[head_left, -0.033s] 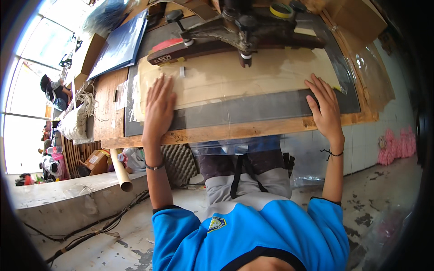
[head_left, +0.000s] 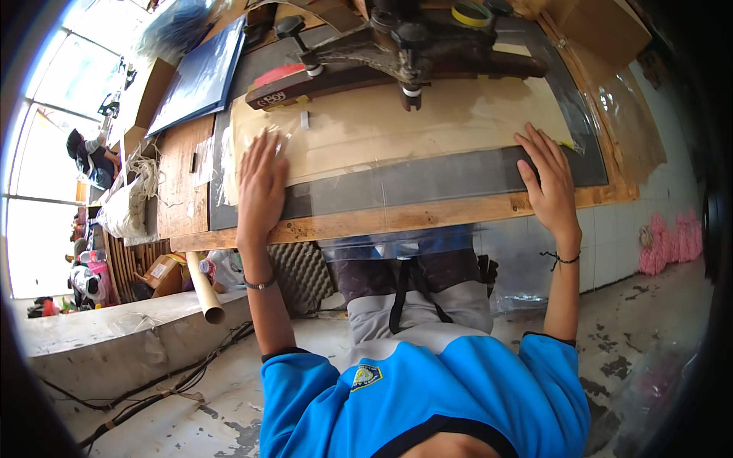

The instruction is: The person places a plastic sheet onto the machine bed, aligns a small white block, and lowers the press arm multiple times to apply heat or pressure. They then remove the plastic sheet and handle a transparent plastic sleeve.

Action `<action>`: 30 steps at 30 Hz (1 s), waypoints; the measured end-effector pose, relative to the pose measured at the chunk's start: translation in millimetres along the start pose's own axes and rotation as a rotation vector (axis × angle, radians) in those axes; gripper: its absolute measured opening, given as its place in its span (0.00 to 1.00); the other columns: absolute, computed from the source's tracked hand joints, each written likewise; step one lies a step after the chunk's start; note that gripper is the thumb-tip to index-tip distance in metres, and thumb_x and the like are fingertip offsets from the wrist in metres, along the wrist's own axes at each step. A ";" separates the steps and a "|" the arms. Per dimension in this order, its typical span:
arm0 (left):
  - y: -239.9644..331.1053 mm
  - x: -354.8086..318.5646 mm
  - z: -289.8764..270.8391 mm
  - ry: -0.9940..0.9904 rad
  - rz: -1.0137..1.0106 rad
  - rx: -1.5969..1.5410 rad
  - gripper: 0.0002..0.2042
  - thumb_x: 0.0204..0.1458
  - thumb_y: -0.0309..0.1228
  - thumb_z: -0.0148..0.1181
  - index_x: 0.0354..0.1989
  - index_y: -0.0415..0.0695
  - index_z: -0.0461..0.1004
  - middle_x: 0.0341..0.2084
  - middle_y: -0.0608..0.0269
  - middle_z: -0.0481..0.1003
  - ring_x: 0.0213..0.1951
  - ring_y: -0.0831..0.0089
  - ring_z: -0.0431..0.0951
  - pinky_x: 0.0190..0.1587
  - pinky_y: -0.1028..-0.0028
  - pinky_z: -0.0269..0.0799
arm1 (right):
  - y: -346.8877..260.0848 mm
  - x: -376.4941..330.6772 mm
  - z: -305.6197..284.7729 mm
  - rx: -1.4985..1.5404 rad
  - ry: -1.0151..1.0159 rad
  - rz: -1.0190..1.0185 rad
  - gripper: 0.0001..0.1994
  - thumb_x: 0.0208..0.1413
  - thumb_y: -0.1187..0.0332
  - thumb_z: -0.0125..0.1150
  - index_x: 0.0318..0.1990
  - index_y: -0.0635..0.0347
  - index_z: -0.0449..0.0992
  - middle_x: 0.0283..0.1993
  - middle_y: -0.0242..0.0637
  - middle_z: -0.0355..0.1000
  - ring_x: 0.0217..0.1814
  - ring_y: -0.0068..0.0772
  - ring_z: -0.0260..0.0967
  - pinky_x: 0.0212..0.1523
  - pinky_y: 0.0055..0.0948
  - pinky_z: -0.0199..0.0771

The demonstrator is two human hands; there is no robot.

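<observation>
My left hand [head_left: 262, 187] lies flat at the left part of the table, fingers stretched out and pointing away from me. On the right, my right hand [head_left: 548, 183] rests with its fingers spread and thumb out. Both press on a clear plastic sheet [head_left: 382, 196] that covers a cream-coloured panel [head_left: 397, 126] and a dark grey mat [head_left: 458, 169]. The sheet's near part hangs over the table's wooden front edge [head_left: 343, 227]. Beyond my hands, a dark metal frame with knobs and a long bar [head_left: 343, 86] stands across the panel.
A roll of yellow tape [head_left: 471, 14] lies behind the metal frame. Blue flat sheets [head_left: 200, 74] lean at the back left, near white cord [head_left: 126, 208]. A cardboard tube [head_left: 205, 294] juts out below the table. Pink bundles [head_left: 670, 243] hang at the right wall; a person [head_left: 93, 156] is far left.
My left hand has slid slightly to the left over the plastic sheet. My right hand stays in place.
</observation>
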State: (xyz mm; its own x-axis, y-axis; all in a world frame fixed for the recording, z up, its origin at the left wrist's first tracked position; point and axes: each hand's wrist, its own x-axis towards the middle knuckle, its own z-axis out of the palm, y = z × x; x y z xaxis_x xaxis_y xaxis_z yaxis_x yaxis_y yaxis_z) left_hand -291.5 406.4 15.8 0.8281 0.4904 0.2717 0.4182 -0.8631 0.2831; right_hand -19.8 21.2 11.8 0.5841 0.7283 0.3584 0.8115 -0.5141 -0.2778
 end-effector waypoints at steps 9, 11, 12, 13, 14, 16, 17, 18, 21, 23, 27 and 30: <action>-7.4 -27.9 -6.6 0.212 -0.067 -0.046 0.22 0.66 0.35 0.51 0.67 0.44 0.67 0.66 0.49 0.66 0.69 0.50 0.63 0.71 0.55 0.55 | 5.5 -50.3 16.8 -0.044 0.358 0.154 0.12 0.68 0.64 0.53 0.48 0.55 0.83 0.62 0.33 0.74 0.66 0.41 0.67 0.71 0.45 0.55; -7.0 -33.1 -10.8 0.239 -0.089 -0.063 0.21 0.65 0.33 0.52 0.66 0.44 0.68 0.64 0.48 0.67 0.67 0.50 0.64 0.70 0.55 0.57 | 5.0 -64.4 29.1 -0.062 0.500 0.166 0.12 0.69 0.63 0.53 0.49 0.57 0.80 0.63 0.38 0.72 0.64 0.41 0.67 0.70 0.46 0.54; -4.1 -32.7 -8.9 0.248 -0.099 -0.080 0.20 0.65 0.32 0.52 0.65 0.44 0.68 0.64 0.48 0.68 0.66 0.49 0.65 0.69 0.55 0.59 | 2.8 -72.7 39.2 -0.054 0.617 0.252 0.13 0.69 0.62 0.53 0.52 0.58 0.78 0.64 0.39 0.70 0.65 0.41 0.66 0.70 0.45 0.54; 0.0 -33.1 -6.8 0.306 -0.108 -0.084 0.17 0.63 0.28 0.53 0.61 0.44 0.72 0.59 0.48 0.72 0.64 0.50 0.68 0.65 0.56 0.63 | 0.8 -82.8 52.3 -0.046 0.734 0.338 0.14 0.69 0.61 0.53 0.55 0.58 0.75 0.65 0.41 0.68 0.66 0.40 0.65 0.70 0.44 0.54; 1.8 -37.5 -7.9 0.350 -0.111 -0.088 0.17 0.63 0.28 0.53 0.60 0.44 0.73 0.58 0.49 0.73 0.63 0.51 0.69 0.64 0.56 0.63 | -0.9 -90.6 64.2 -0.033 0.859 0.421 0.16 0.70 0.60 0.53 0.58 0.59 0.73 0.67 0.43 0.66 0.67 0.40 0.63 0.70 0.42 0.55; 4.1 -52.2 -4.2 0.438 -0.104 -0.103 0.15 0.63 0.27 0.53 0.57 0.43 0.75 0.55 0.50 0.74 0.61 0.52 0.70 0.63 0.57 0.64 | 9.1 -113.7 92.7 0.447 0.940 0.711 0.23 0.70 0.55 0.51 0.65 0.60 0.65 0.68 0.43 0.63 0.69 0.38 0.60 0.70 0.40 0.54; 10.6 -58.2 2.7 0.562 -0.132 -0.110 0.13 0.62 0.27 0.54 0.53 0.42 0.77 0.51 0.51 0.77 0.58 0.53 0.72 0.62 0.57 0.64 | 14.3 -119.1 101.0 0.694 0.965 0.852 0.27 0.71 0.52 0.51 0.68 0.60 0.61 0.68 0.43 0.61 0.70 0.37 0.58 0.71 0.38 0.54; 11.0 -70.2 6.5 0.691 -0.183 -0.083 0.13 0.62 0.28 0.54 0.52 0.40 0.76 0.52 0.50 0.75 0.58 0.52 0.71 0.63 0.56 0.62 | 8.5 -111.9 97.9 0.995 0.941 0.861 0.30 0.70 0.50 0.50 0.70 0.60 0.59 0.68 0.41 0.61 0.71 0.36 0.57 0.71 0.37 0.54; 27.1 -106.2 57.3 1.144 -0.426 0.002 0.20 0.65 0.28 0.51 0.64 0.38 0.61 0.61 0.50 0.65 0.65 0.59 0.62 0.69 0.57 0.55 | -30.1 -81.8 79.1 1.622 0.821 0.860 0.39 0.68 0.41 0.48 0.75 0.60 0.50 0.72 0.37 0.58 0.73 0.33 0.54 0.74 0.37 0.50; 50.3 -122.8 86.2 1.077 -0.642 -0.794 0.25 0.67 0.35 0.49 0.68 0.39 0.54 0.65 0.52 0.62 0.67 0.60 0.59 0.71 0.57 0.51 | -28.1 -78.9 77.4 1.617 0.730 0.822 0.39 0.68 0.41 0.50 0.74 0.60 0.51 0.73 0.36 0.56 0.74 0.32 0.52 0.75 0.37 0.47; 70.3 -116.5 92.3 0.832 -0.598 -1.685 0.30 0.68 0.46 0.48 0.69 0.37 0.55 0.65 0.54 0.62 0.66 0.63 0.60 0.70 0.60 0.52 | -22.9 -80.4 72.2 1.574 0.655 0.839 0.41 0.64 0.41 0.57 0.73 0.59 0.53 0.73 0.34 0.56 0.76 0.31 0.49 0.75 0.38 0.42; 67.8 -111.5 84.7 0.694 -0.599 -1.670 0.32 0.67 0.50 0.47 0.70 0.38 0.56 0.67 0.56 0.61 0.67 0.65 0.61 0.69 0.63 0.53 | -12.0 -82.7 71.5 1.552 0.577 0.851 0.39 0.62 0.44 0.60 0.72 0.59 0.56 0.72 0.33 0.57 0.75 0.31 0.50 0.75 0.38 0.42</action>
State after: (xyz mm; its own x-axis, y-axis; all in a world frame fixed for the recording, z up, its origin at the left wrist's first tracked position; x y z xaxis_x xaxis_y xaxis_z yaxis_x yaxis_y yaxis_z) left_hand -323.9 283.0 -73.2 0.2797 0.9594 -0.0357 -0.5349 0.1867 0.8240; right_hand -79.1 -0.5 -78.3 0.9766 0.1337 -0.1687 -0.2115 0.4514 -0.8669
